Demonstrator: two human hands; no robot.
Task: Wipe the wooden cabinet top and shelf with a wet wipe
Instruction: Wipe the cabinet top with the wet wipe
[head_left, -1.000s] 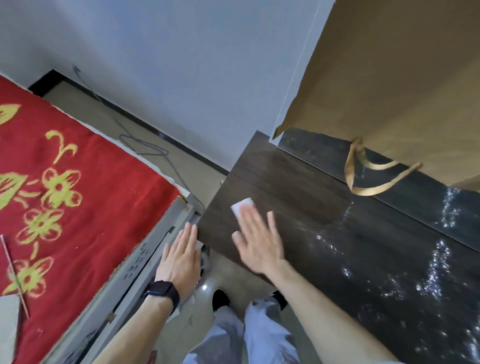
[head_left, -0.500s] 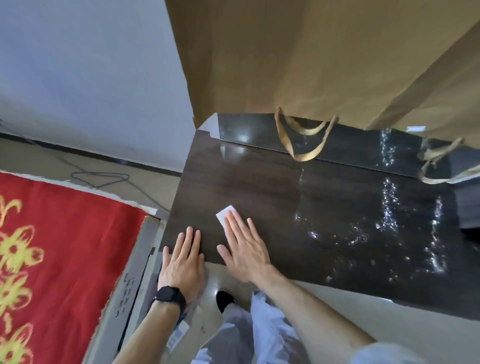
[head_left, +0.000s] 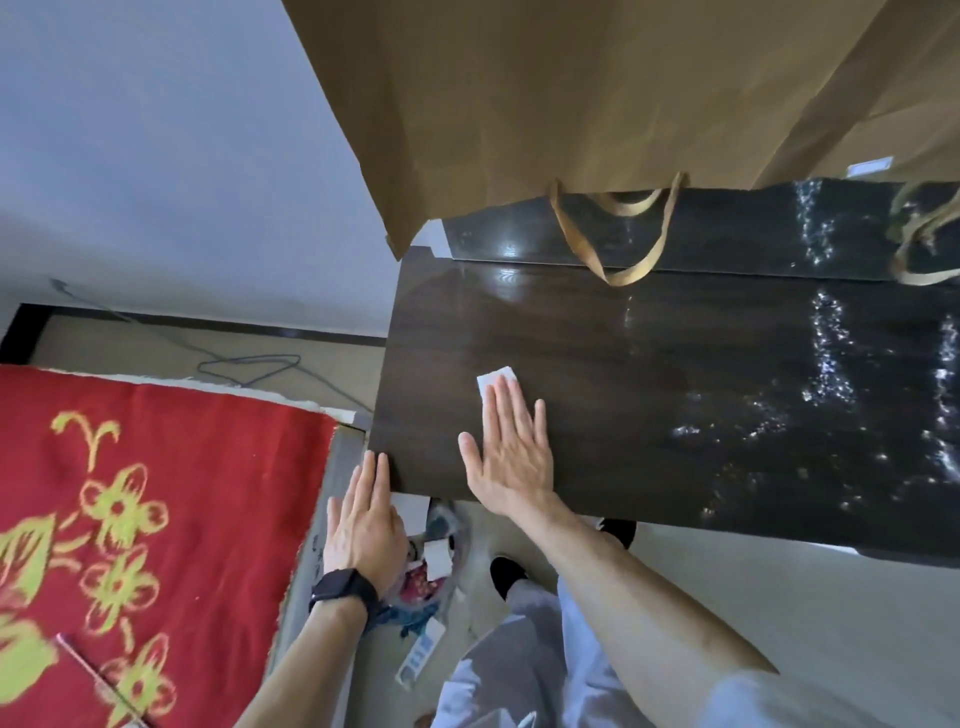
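We record soft, even daylight, moderately bright, with no hard shadows. The dark cabinet top (head_left: 649, 374) serves as our landmark: a pale glare patch sits near its far left corner, and scattered white glints run in streaks across its right half, where the surface shines wet. The brown paper bag (head_left: 597, 104) above its far edge looms large and slightly soft. Left of the cabinet top, the red cloth (head_left: 156, 519) blurs toward the frame corner. Straight lines bow at the edges, wide-angle distortion.
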